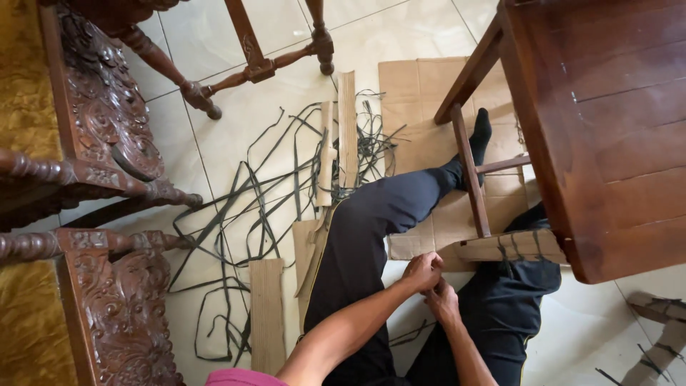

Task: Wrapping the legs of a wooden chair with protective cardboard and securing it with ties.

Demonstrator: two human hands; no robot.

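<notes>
Head view has you sitting on the floor, left hand [422,271] and right hand [443,300] bunched together between your knees, fingers curled tight on something small. Probably the end of a dark strip, but I can't tell for sure. The wooden chair [600,136] stands over your leg on flattened cardboard [421,107], and one short wooden slat [511,245] by its leg already has a few dark strips wrapped around it. The big tangle of loose strips [271,193] and the bare slats [347,129] are lying unused on the tiles, so I'd say you're early on, with most of it left to do.
</notes>
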